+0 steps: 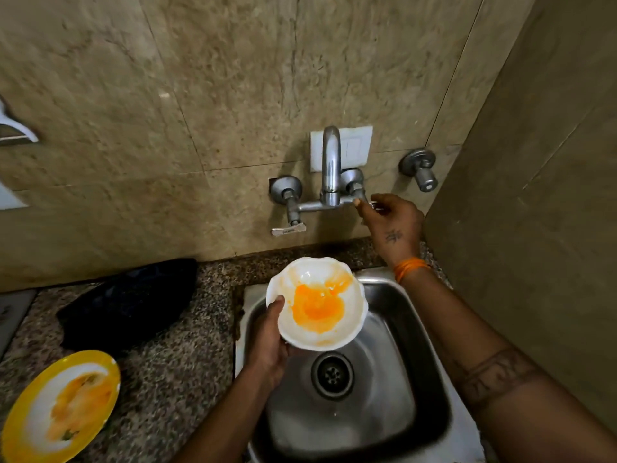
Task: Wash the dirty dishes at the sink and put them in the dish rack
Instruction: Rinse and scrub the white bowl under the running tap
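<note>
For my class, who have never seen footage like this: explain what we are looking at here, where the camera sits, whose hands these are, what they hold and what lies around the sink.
There is one picture, taken by a wide-angle camera worn on a person's head, looking down at their own two bare hands. No machine is involved.

The left hand holds a white bowl, smeared with orange food, over the steel sink. The right hand reaches to the wall tap and grips its right-side handle. No water can be seen running.

On the speckled stone counter to the left lie a dirty yellow-rimmed plate and a dark cloth. The dish rack is not in view.
</note>
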The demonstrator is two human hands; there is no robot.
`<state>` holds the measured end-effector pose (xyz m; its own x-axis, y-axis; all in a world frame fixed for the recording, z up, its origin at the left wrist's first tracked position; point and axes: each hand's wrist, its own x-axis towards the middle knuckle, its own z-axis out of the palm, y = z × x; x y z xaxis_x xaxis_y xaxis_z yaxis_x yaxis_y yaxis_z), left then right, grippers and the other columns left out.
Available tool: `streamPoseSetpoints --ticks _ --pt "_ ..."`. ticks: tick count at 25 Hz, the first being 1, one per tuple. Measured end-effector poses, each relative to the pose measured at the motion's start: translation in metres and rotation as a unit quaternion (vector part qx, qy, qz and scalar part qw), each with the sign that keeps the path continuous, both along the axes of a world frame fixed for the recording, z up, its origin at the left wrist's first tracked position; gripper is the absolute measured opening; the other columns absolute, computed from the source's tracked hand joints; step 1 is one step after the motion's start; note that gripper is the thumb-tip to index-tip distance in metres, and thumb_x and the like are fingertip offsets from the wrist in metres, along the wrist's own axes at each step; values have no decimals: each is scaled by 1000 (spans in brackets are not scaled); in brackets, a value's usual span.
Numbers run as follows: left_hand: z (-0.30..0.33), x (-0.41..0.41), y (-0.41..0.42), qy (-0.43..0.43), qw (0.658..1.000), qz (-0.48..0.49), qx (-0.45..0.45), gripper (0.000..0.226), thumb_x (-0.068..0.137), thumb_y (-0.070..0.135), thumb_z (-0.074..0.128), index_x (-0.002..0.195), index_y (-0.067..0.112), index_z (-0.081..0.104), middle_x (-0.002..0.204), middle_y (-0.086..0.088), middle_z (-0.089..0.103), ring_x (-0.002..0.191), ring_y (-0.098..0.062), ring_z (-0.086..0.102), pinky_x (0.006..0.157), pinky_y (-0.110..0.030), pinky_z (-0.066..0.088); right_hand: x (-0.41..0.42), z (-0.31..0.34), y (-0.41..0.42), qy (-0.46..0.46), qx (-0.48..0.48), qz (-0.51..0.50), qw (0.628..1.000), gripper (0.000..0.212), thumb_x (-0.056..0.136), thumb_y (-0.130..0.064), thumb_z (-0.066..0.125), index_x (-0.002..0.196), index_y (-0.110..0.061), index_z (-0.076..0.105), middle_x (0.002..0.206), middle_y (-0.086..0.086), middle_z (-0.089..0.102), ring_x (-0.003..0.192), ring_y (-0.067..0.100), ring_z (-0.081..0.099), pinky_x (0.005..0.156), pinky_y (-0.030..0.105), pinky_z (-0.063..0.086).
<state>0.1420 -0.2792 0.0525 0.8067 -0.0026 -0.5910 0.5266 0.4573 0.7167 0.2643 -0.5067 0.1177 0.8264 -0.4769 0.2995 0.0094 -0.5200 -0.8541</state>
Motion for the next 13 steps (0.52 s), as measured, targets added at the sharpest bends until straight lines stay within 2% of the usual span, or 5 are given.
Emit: streamPoseSetpoints --ticks 2,4,8,10,13 --pt "-4 6 -3 0 1000 0 -8 20 106 36 46 109 31 65 89 8 81 106 -25 68 107 -57 48 3 -8 3 -16 10 -11 1000 46 83 -58 68 75 -14 78 63 1 72 65 18 71 67 42 57" --pt "-8 11 -6 -4 1000 -9 -10 23 107 39 46 113 30 65 93 8 82 107 -25 68 106 -57 48 5 -12 1 -31 62 -15 997 44 84 -56 67 72 -14 78 62 0 72 67 21 72 65 45 56" --pt "-12 24 -12 -9 1000 -19 -10 27 106 46 45 113 30 66 91 7 82 103 -23 71 99 -53 54 -12 -5 8 -22 131 -2 991 40 87 -54 72 105 -18 79 101 1 78 96 15 72 88 47 58" --pt "-11 30 -16 -6 999 -32 -1 30 105 49 43 111 30 66 90 7 82 97 -20 73 92 -48 57 -48 -8 19 -9 28 -9 1000 60 94 -55 62 136 -12 63 141 8 60 131 18 55 112 42 46" --pt "-6 38 -21 8 999 -46 -10 42 103 56 45 116 24 69 104 -2 81 98 -22 76 89 -45 60 -105 -20 42 27 -167 160 972 60 101 -59 45 140 -15 58 150 7 52 137 21 50 112 37 44"
